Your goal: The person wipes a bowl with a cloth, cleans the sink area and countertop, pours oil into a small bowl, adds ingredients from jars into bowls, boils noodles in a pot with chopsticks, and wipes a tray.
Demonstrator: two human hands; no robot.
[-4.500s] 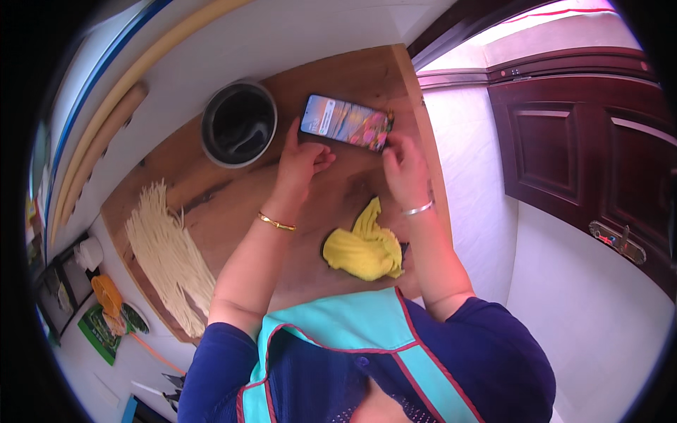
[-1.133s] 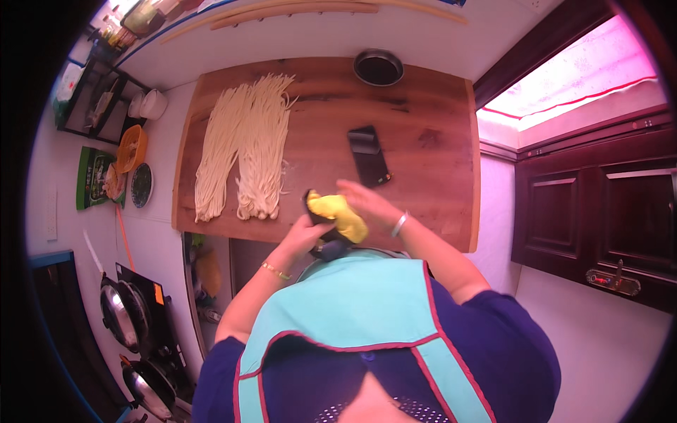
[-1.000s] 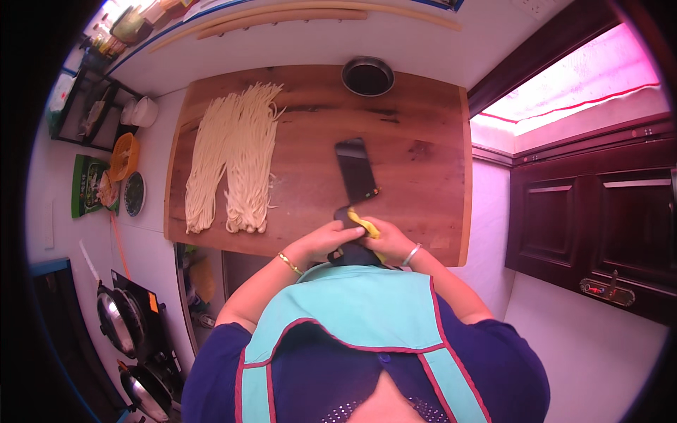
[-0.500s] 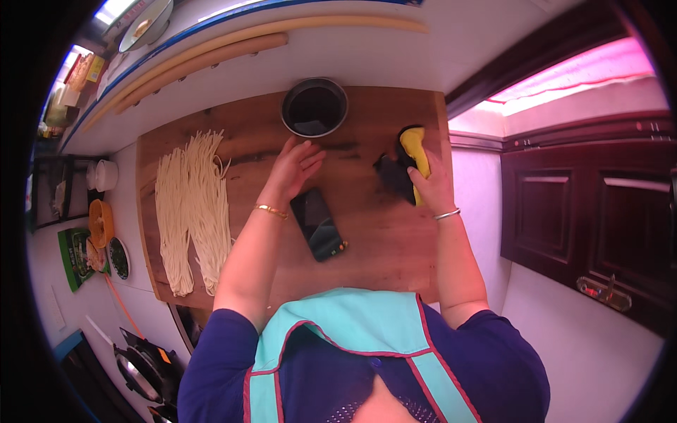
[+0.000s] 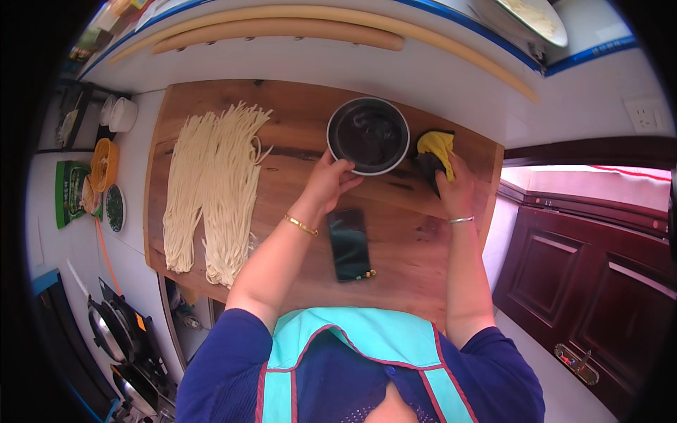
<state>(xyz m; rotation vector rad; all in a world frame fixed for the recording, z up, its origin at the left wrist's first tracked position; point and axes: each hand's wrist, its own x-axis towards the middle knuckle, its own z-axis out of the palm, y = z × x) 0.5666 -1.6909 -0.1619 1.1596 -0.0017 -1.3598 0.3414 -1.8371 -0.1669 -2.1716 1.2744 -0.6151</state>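
My left hand (image 5: 327, 185) grips the near-left rim of a round metal bowl (image 5: 405, 139) with dark liquid (image 5: 367, 137) in it. Its thumb lies at the rim, while the fingers reach under the side. Ripples of light show on the liquid. To the right, my right hand (image 5: 458, 187) is closed on a yellow and black cloth (image 5: 436, 146), bunched on the wooden board; some fingers are hidden. A dark smartphone (image 5: 350, 247) with a small beaded charm lies below the bowl, between my forearms.
Long pale noodles (image 5: 215, 190) lie in two bundles on the left of the wooden board (image 5: 402, 268). Rolling pins (image 5: 282, 29) hang along the wall behind. An orange basket (image 5: 104, 164) and pans (image 5: 109, 328) are at the left. A dark red cabinet door (image 5: 543, 271) stands at the right.
My left hand has gone from open beside the bowl to gripping its rim. The cloth has shifted shape under my right hand. The whole view has swung, showing more wall at the right.
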